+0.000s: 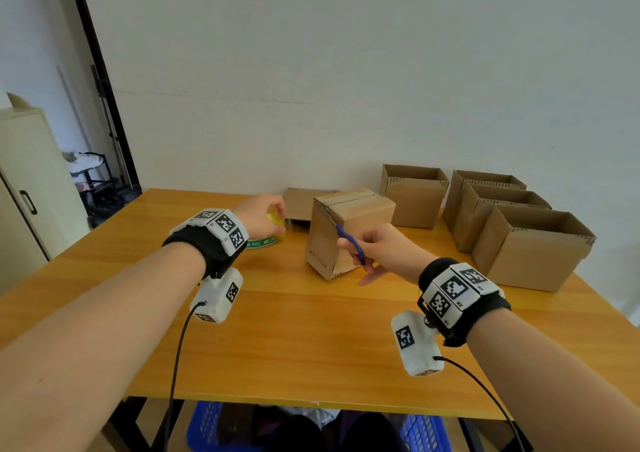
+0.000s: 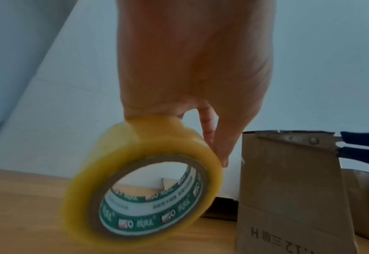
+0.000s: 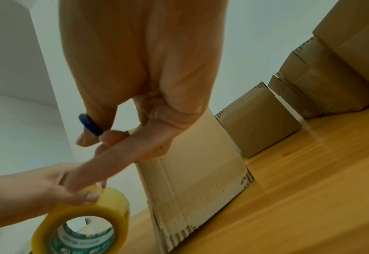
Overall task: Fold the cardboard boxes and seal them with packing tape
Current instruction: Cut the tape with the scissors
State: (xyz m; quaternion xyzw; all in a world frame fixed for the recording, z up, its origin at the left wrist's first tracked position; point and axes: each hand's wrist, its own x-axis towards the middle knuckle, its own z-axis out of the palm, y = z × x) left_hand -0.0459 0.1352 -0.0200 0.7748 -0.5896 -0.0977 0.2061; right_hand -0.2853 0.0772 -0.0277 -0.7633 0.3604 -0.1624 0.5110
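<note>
A closed cardboard box (image 1: 349, 230) stands mid-table, tape along its top seam; it also shows as the box (image 2: 287, 192) and the box (image 3: 198, 173). My left hand (image 1: 259, 216) grips a yellow tape roll (image 2: 140, 175) with a green-and-white core, tilted just above the table left of the box. The roll (image 3: 85, 221) shows under the thumb. My right hand (image 1: 377, 251) holds blue-handled scissors (image 1: 349, 244), thumb through a handle loop (image 3: 90, 127). The scissor blades (image 2: 292, 141) lie against the box's top left edge.
Several open cardboard boxes (image 1: 526, 244) line the right side of the wooden table (image 1: 311, 330). Another box (image 1: 298, 202) lies behind the roll by the wall. A cabinet (image 1: 24, 188) stands at the left. Blue crates (image 1: 207, 427) sit under the table.
</note>
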